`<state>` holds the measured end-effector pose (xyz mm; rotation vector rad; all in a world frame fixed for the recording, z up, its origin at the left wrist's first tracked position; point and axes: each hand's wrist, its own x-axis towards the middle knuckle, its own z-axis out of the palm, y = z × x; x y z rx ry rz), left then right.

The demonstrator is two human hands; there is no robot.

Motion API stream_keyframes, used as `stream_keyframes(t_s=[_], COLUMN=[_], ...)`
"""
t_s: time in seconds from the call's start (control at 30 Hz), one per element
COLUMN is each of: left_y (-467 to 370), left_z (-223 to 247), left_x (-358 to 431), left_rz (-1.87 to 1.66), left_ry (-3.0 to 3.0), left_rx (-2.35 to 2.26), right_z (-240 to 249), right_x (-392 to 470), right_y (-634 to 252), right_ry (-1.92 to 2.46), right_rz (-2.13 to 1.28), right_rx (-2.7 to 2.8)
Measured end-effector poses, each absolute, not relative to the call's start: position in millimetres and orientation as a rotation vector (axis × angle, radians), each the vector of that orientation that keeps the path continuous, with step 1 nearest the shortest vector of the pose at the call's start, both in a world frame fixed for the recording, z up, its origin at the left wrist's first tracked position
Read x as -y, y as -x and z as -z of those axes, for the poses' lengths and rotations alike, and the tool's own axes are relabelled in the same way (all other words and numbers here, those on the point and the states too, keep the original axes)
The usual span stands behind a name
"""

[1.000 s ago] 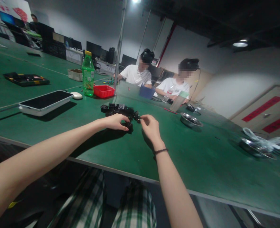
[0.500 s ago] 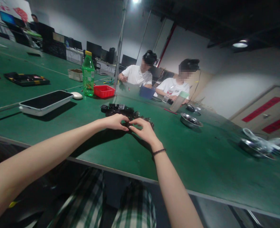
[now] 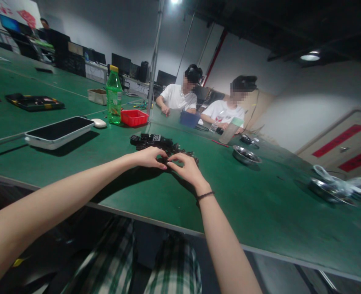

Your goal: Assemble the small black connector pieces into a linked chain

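My left hand (image 3: 151, 157) and my right hand (image 3: 185, 166) meet fingertip to fingertip over the green table (image 3: 223, 196). Thumb and fingers of each hand are closed in a pinch. Between them sits something small and dark, too small to name. Right behind the hands lies a heap of black parts (image 3: 152, 141), with larger blocky pieces at its left and smaller ones trailing right. My fingers partly hide the heap's near side. A dark band (image 3: 205, 195) circles my right wrist.
Behind the heap stand a red bin (image 3: 134, 118) and a green bottle (image 3: 114, 96). Left is a white tray (image 3: 61, 134) with a dark top. Right are a metal bowl (image 3: 246, 155) of dark bits and another bowl (image 3: 327, 191). Two people sit across the table.
My hands have barely moved and keep the same pinch. Across the table, the left person's hand has come forward and lower.
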<state>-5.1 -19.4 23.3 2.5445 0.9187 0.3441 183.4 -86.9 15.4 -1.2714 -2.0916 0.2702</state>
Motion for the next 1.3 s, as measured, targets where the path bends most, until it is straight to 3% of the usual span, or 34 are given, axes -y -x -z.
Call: stream_keyframes(t_s=[1.3], left_y=[6], left_z=[-23], left_x=[19], left_rz=[-0.333], left_ry=[-2.537], left_rx=[-0.914], right_z=[-30], right_x=[93], right_y=[-206], right_ry=[1.562], right_rz=[-0.446], right_rx=[1.916])
